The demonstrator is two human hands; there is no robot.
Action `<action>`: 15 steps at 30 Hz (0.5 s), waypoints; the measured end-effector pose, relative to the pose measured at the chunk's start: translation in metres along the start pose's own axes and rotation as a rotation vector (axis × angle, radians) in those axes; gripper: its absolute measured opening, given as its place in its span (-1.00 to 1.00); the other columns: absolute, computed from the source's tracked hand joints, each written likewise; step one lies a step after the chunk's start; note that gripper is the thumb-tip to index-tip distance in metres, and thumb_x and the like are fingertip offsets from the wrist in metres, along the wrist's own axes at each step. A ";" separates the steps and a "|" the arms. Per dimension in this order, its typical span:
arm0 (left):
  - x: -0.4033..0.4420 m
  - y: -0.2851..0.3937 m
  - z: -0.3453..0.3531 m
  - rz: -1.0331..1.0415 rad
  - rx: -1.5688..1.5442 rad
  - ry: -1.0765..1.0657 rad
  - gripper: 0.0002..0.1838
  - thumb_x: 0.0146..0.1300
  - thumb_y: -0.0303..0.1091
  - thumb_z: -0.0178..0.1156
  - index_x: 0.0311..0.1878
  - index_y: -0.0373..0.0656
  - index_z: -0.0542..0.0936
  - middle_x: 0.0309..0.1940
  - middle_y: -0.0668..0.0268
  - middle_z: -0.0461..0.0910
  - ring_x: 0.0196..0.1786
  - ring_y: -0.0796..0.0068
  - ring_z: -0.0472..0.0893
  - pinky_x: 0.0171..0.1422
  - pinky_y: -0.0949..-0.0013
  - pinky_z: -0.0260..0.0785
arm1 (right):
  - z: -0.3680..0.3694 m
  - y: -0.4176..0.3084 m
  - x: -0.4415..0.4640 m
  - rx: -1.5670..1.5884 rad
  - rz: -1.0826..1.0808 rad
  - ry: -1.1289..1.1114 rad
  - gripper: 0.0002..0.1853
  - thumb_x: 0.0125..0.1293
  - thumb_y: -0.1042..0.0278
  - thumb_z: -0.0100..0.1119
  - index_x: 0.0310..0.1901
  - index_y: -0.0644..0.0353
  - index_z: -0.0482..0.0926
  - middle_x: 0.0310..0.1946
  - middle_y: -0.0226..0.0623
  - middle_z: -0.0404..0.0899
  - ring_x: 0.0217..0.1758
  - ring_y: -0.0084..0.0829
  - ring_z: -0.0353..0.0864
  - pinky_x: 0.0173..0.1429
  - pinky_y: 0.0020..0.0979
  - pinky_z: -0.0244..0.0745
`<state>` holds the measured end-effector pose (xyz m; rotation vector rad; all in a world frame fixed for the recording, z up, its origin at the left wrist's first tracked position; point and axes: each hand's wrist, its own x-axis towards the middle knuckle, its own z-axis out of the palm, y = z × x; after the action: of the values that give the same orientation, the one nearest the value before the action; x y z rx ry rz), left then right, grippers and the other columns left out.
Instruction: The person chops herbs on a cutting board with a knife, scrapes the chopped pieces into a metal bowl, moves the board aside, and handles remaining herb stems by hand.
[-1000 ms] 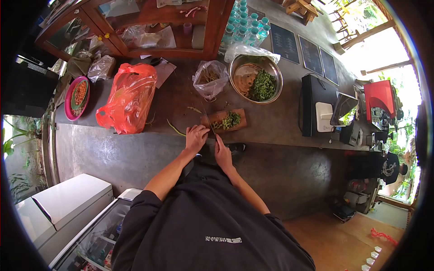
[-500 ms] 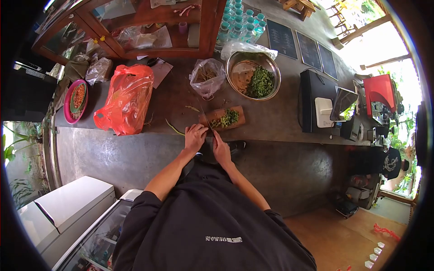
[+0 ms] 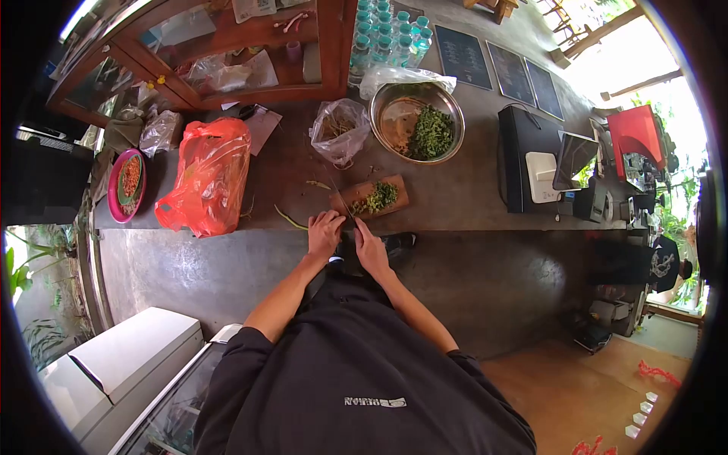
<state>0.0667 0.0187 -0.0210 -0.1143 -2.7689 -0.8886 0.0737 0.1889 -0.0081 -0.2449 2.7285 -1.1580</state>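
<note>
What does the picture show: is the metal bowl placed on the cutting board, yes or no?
No, the metal bowl stands on the counter, beyond the cutting board and apart from it.

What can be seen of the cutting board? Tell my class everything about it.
The cutting board is a reddish-brown rectangular slab that looks wooden. It lies flat on the dark counter, near the edge closest to the person, slanting slightly in the picture with its right end higher. Chopped greens cover much of its middle and right. A knife crosses its left end; whether the blade touches it is unclear. The left hand is by its near left corner.
</note>
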 end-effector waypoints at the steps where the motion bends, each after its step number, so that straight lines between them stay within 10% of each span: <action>1: 0.000 -0.001 0.000 0.002 0.012 -0.008 -0.79 0.20 -0.43 0.40 -0.08 -0.02 0.79 -0.14 0.41 0.66 0.02 0.33 0.64 0.15 0.16 0.35 | 0.001 0.002 0.000 0.017 -0.017 0.022 -0.57 0.64 0.10 -0.02 0.45 -0.09 0.46 -0.38 0.24 0.68 -0.32 0.32 0.68 -0.24 0.25 0.56; 15: 0.001 -0.002 0.002 -0.014 -0.011 0.012 -0.81 0.24 -0.41 0.37 -0.08 -0.01 0.78 -0.15 0.45 0.67 0.00 0.34 0.64 0.11 0.18 0.32 | 0.002 0.003 -0.012 0.031 -0.008 0.023 -0.57 0.66 0.09 -0.06 0.46 -0.12 0.43 -0.36 0.26 0.68 -0.30 0.35 0.68 -0.21 0.27 0.56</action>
<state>0.0652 0.0179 -0.0232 -0.0913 -2.7577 -0.9053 0.0855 0.1926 -0.0103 -0.2400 2.7292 -1.2122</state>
